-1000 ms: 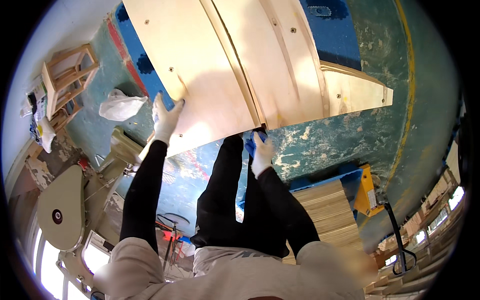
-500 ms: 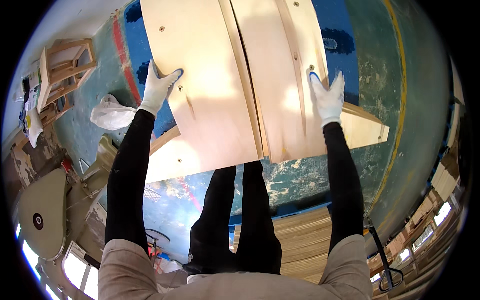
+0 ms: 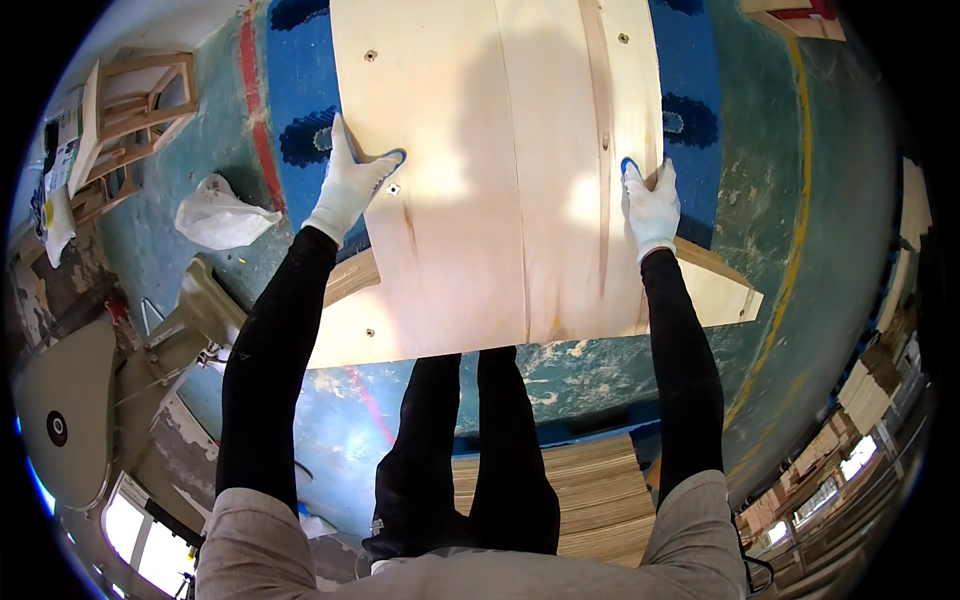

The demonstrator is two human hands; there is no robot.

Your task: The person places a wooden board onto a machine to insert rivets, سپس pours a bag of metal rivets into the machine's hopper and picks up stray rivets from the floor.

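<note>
Two pale plywood panels lie side by side before me, their long inner edges meeting in a thin seam. My gloved left hand (image 3: 347,188) grips the outer edge of the left panel (image 3: 450,230), thumb on the top face and fingers at the side. Opposite it, my gloved right hand (image 3: 652,207) holds the outer edge of the right panel (image 3: 560,240) the same way; the fingers beneath are partly hidden. Small metal fittings (image 3: 393,190) are set in the faces. Each panel flares outward at its near end.
A blue pallet-like base (image 3: 690,60) shows beneath the panels. On the green floor at left lie a white plastic bag (image 3: 225,215) and a wooden frame (image 3: 150,100). A grey-green machine (image 3: 65,410) stands lower left. Stacked boards (image 3: 600,490) are behind my legs.
The dark gap between the two panels has closed to a thin seam. My left hand has moved right with the left panel, and the panels now sit straighter.
</note>
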